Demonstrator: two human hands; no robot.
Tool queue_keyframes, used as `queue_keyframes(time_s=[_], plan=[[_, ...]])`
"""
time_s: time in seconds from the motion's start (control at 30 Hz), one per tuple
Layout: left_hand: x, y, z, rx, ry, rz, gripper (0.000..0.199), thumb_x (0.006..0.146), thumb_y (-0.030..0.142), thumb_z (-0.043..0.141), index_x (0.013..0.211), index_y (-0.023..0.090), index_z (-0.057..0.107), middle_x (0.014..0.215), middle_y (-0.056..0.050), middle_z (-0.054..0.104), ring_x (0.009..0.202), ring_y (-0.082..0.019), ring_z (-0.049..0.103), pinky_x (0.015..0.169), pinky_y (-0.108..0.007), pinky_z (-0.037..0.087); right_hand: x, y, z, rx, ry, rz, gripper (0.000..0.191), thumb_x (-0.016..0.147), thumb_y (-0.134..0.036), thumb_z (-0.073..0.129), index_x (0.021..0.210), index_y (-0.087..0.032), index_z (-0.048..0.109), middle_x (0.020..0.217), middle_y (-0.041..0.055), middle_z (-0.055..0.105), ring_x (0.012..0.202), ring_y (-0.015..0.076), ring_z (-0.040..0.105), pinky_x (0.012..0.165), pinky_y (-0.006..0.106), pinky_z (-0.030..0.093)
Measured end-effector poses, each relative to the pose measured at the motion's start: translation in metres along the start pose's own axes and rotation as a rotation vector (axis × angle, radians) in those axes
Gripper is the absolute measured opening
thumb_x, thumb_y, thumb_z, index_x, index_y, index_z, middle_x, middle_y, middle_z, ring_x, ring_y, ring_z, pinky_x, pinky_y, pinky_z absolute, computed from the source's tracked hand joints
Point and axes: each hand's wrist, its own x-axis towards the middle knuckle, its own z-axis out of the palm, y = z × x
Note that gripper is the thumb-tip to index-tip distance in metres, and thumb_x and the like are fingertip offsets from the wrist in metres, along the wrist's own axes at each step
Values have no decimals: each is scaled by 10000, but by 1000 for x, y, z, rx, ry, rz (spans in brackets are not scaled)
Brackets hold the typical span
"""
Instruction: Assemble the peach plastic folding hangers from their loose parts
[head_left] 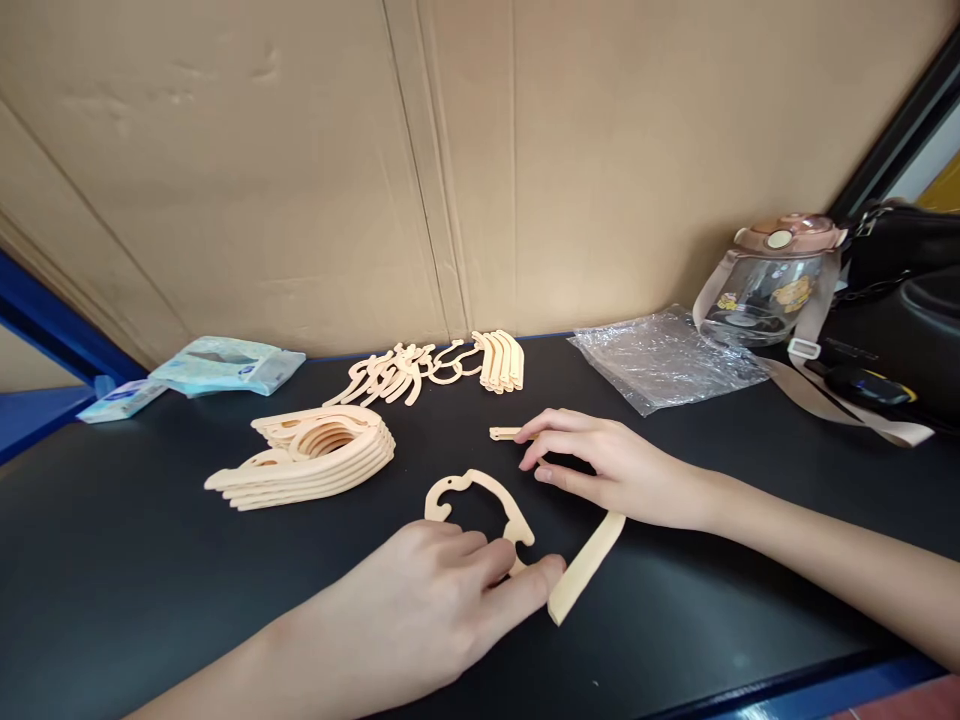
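Grip, left: your left hand (pixel 457 600) has its fingers curled over the lower part of a beige hook piece (pixel 491 480); how firmly they close on it is hidden. Grip, right: your right hand (pixel 619 470) has bent, slightly parted fingers, their tips at one end of a small slim piece (pixel 504 433); contact looks likely, but you cannot confirm a pinch from this view. Position: the hook piece lies at the front middle of the black table (pixel 360 600), its curved end pointing away from you. A beige strip (pixel 589 570) runs from beneath your right hand down to just beside your left fingertips. Surroundings: stacked beige hangers (pixel 322 465) sit to the left; loose hook pieces (pixel 390 372) and a row of curved arms (pixel 501 362) lie behind, near the cardboard (pixel 300 180). Right rear: clear plastic wrap (pixel 664 360), then a strapped bottle (pixel 772 290) beside a black bag (pixel 900 320).
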Motion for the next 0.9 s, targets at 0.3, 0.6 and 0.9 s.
queue_keyframes(time_s=[0.3, 0.6, 0.9], plan=[[3, 3, -3, -51, 39, 1, 185, 951, 163, 447, 1115, 159, 533, 757, 10, 595, 607, -158, 519, 471, -295, 343, 0, -2, 2, -146, -12, -30, 187, 965, -239, 462, 1061, -221, 622, 1214, 49, 596, 1118, 180, 568, 910, 337, 494], [4, 6, -4, -94, 76, -28, 245, 927, 347, 542, 1060, 146, 585, 769, -21, 615, 697, -193, 524, 519, -294, 401, 1, -4, 3, -180, -2, -41, 216, 985, -245, 420, 1126, -225, 582, 1207, 56, 607, 1108, 187, 560, 920, 364, 489], [2, 4, -4, -135, 75, -87, 298, 904, 381, 589, 1097, 155, 580, 832, -33, 602, 745, -202, 541, 558, -295, 443, 1, -1, 5, -113, 40, 24, 379, 1004, -219, 332, 1363, -239, 449, 1140, 61, 613, 1014, 180, 583, 834, 347, 513]])
